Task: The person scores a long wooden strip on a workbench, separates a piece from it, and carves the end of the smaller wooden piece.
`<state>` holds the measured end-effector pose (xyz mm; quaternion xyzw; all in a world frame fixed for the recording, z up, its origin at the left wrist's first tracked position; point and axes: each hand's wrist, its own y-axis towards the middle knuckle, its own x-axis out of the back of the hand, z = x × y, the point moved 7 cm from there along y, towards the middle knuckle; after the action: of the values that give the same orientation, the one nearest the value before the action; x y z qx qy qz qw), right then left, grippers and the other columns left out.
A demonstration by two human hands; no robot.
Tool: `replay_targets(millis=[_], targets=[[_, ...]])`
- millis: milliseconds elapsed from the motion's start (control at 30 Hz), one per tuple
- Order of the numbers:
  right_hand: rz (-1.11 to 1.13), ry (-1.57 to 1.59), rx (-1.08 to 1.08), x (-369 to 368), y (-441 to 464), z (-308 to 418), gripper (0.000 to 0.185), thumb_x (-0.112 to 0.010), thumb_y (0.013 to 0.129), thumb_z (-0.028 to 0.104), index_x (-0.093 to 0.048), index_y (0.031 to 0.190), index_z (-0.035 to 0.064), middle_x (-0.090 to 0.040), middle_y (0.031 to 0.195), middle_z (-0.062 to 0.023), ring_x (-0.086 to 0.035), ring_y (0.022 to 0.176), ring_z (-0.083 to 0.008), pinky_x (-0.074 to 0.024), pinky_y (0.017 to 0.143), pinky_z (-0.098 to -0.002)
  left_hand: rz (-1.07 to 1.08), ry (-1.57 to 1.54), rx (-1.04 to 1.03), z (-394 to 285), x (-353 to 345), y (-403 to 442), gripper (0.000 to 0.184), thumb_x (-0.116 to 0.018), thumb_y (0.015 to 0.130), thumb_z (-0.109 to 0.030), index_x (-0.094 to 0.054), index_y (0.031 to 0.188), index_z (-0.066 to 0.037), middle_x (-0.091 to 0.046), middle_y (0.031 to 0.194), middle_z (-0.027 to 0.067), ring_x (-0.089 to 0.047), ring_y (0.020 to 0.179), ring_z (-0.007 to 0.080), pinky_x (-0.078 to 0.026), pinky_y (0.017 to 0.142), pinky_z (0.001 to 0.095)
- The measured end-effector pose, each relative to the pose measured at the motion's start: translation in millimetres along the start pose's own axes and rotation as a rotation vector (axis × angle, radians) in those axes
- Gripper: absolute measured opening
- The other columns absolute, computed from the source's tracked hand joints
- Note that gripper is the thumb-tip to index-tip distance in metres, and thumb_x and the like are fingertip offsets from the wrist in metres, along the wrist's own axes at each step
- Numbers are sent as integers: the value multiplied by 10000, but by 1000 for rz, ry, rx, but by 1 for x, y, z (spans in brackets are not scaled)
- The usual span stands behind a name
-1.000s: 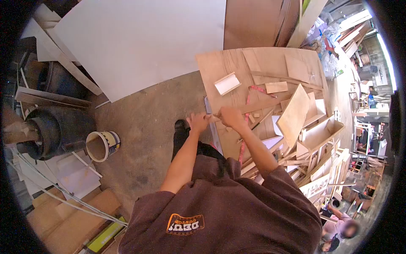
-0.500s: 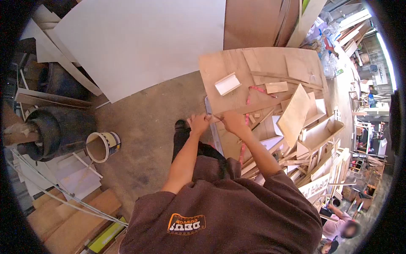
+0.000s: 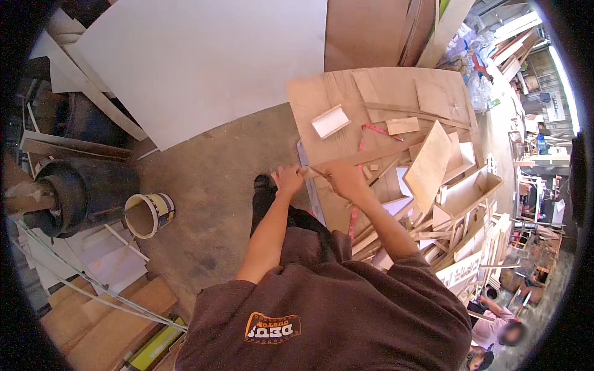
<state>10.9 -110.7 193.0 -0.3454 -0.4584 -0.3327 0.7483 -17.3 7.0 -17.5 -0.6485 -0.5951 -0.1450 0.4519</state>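
My left hand point(image 3: 288, 180) is closed at the near end of a long thin wooden strip point(image 3: 383, 151), at the edge of a plywood-topped table point(image 3: 303, 102). Close beside it, my right hand point(image 3: 345, 178) has its fingers pinched together over the same end; a thin dark sliver shows at the fingertips, too small to name. Beyond the hands, a red measuring tape point(image 3: 362, 141) snakes over the table. A small white-faced block with wooden edges point(image 3: 331, 122) lies farther up, and little wood offcuts point(image 3: 370, 170) sit right of my right hand.
Plywood panels point(image 3: 428, 167), an open wooden box point(image 3: 473, 193) and heaped strips crowd the right side. A large white sheet point(image 3: 210, 68) spans the upper left. A bucket point(image 3: 148, 215) stands on the floor at left. A person in a pink top point(image 3: 489, 331) is at lower right.
The view has shifted very slightly. Both hands stay together at the end of the strip, with only a small motion of the right hand's fingers.
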Motion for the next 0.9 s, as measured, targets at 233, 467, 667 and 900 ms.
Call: replay_targets(millis=[233, 467, 667, 900], targets=[[-23, -192, 2, -75, 6, -17, 213, -565, 786, 98, -653, 978, 127, -645, 857, -162, -636, 796, -323, -497, 674, -439, 3, -10, 27, 5, -1, 0, 342, -439, 879, -404, -654, 978, -157, -619, 1098, 101, -421, 1140, 334, -190, 972, 533], [-3, -13, -6, -25, 2, -27, 151, -566, 800, 137, -658, 917, 108, -635, 798, -183, -628, 776, -342, -486, 680, -456, -31, -52, 20, 4, -2, 2, 319, -473, 870, -397, -658, 966, -155, -618, 1089, 104, -411, 1150, 324, -199, 956, 521], [12, -92, -51, -44, -3, -16, 140, -545, 815, 160, -644, 846, 66, -629, 793, -194, -621, 774, -360, -479, 658, -458, -43, -44, 27, 5, -2, 3, 296, -489, 864, -378, -664, 928, -148, -611, 1102, 101, -417, 1132, 305, -215, 929, 502], [17, 6, -121, -57, 10, -28, 143, -539, 813, 141, -644, 841, 49, -628, 804, -202, -623, 777, -358, -484, 652, -465, 27, 25, 7, -6, 10, 4, 291, -471, 869, -365, -660, 969, -167, -605, 1115, 106, -400, 1163, 317, -196, 955, 509]])
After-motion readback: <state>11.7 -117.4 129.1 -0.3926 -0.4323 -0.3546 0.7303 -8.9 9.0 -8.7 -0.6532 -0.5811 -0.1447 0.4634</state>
